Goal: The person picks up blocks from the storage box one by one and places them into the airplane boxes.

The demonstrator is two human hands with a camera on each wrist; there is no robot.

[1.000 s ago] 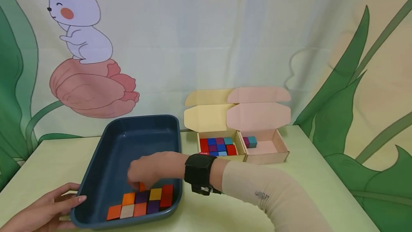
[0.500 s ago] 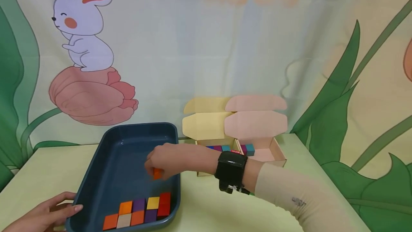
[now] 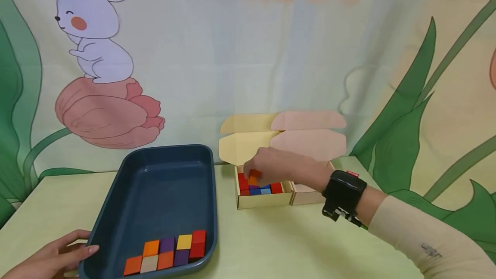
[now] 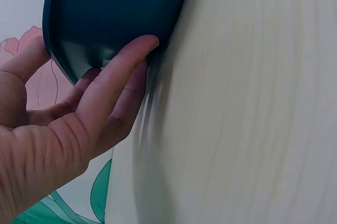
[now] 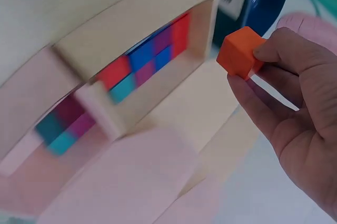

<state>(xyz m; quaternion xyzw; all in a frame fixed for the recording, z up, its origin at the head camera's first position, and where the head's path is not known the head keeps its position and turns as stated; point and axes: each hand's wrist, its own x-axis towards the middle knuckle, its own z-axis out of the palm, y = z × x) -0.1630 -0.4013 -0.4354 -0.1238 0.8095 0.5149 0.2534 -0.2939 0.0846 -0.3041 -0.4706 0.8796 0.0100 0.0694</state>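
In the head view my right hand (image 3: 267,162) is over the yellow box (image 3: 263,201), pinching an orange cube (image 3: 253,178) between thumb and fingers. The right wrist view shows the orange cube (image 5: 240,52) held at the fingertips, apart from the cubes in the boxes. Red, blue and purple cubes (image 3: 265,191) lie in the yellow box, partly covered by the hand. My left hand (image 3: 58,255) grips the near left corner of the dark blue tray (image 3: 106,210), thumb at its rim. Several coloured cubes (image 3: 165,259) sit grouped at the tray's near end.
A pink box (image 3: 308,197) adjoins the yellow one on the right, partly behind my forearm; teal and purple cubes (image 5: 66,124) lie inside it. Both lids (image 3: 308,143) stand raised at the back. A printed curtain (image 3: 186,76) hangs behind the table (image 3: 271,244).
My right hand has lifted the orange cube out of the tray and carried it right and back, over the yellow box. The left hand has stayed at the tray's corner.
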